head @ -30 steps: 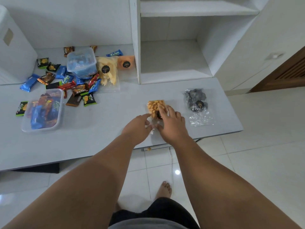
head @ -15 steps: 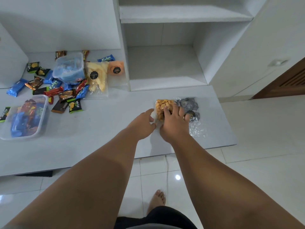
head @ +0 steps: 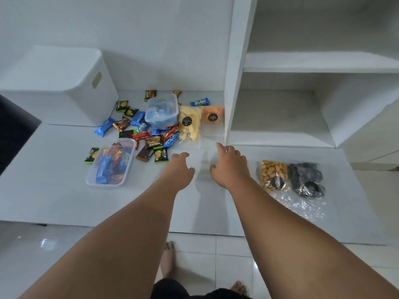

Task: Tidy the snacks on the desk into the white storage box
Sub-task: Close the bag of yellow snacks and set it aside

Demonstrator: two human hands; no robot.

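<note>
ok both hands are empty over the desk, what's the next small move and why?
Probably carry the right hand forward to the clear bag of pale yellow chips and grip it. Both hands are open and empty, the left hand alongside. That bag lies nearest the right fingertips, and the white storage box sits at the back left.

Left hand (head: pixel 180 169) and right hand (head: pixel 230 167) outstretched, empty, fingers loosely spread

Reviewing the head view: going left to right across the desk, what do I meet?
white storage box → clear tub of wrapped snacks → left hand → right hand → bag of orange snacks → bag of dark snacks. The loose wrapper pile and lidded tub overlap, so they are omitted.
</note>
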